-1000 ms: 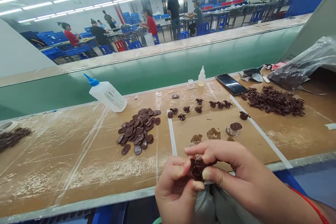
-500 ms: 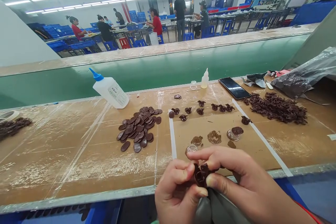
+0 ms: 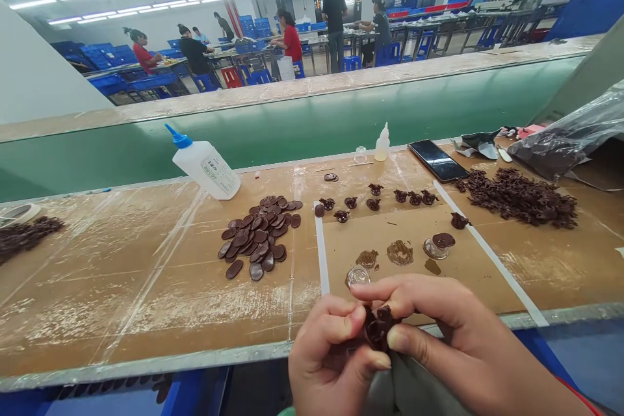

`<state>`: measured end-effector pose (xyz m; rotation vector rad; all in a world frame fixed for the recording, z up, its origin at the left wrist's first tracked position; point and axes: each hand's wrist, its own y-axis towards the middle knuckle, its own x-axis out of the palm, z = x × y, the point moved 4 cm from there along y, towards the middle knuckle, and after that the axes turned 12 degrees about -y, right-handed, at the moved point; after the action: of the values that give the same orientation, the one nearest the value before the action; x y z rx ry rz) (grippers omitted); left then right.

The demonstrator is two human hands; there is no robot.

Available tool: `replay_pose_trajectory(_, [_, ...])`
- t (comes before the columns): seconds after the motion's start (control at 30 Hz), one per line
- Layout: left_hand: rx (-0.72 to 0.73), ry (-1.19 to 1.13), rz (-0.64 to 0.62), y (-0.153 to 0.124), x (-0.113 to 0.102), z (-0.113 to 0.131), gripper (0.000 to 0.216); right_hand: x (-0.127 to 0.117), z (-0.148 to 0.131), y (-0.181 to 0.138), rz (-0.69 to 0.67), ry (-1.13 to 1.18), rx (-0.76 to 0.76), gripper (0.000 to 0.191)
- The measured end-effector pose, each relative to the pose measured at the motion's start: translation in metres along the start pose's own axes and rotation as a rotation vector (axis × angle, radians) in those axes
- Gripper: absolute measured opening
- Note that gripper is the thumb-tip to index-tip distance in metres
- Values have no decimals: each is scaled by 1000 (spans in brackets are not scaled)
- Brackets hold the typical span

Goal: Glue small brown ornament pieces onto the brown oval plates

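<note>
A small dark brown moulded piece [image 3: 378, 330] is pinched between my two hands at the table's front edge. My left hand [image 3: 331, 354] grips its left side with thumb and forefinger, and my right hand [image 3: 439, 331] closes on its right side. Fingers cover much of the piece. Just beyond them lie a clear round dish [image 3: 358, 277] and a second clear dish with a brown oval disc [image 3: 444, 240] on it. Several assembled brown pieces [image 3: 373, 204] stand in a loose row farther back. A heap of brown oval discs [image 3: 260, 234] lies to the left.
A white bottle with a blue nozzle [image 3: 207, 168] leans at the back left. Toward the back stand a small dropper bottle [image 3: 383, 144] and a phone [image 3: 437, 160]. Tangled brown parts [image 3: 521, 197] are heaped at the right, near a plastic bag [image 3: 570, 136]. People work at far tables.
Both hands still hold the brown piece in nearly the same pose. The piece looks slightly turned between the fingers, and the camera view has shifted a little.
</note>
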<state>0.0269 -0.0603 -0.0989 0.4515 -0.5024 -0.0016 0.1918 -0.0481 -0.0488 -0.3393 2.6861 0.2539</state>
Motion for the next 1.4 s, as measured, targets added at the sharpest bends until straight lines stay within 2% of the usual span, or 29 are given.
replay_pose_trajectory(0.23, [51,7,13,-2,-1,-5,21,-2,-6,2,33,19,-49,10])
replay_pose_trajectory(0.57, [72,45,-111,-5,-4,3,30,-6,-15,1,48,49,-169,31])
replay_pose_trajectory(0.97, [0,77,-149,-4,-4,6,32,-6,-18,1,127,74,-244,46])
replay_pose_trajectory(1.23, [-3,106,-184,-1,-4,5,28,-5,-12,-3,150,75,-242,44])
replay_pose_trajectory(1.4, [5,136,-197,2,-1,4,22,-7,-8,-3,146,63,-220,34])
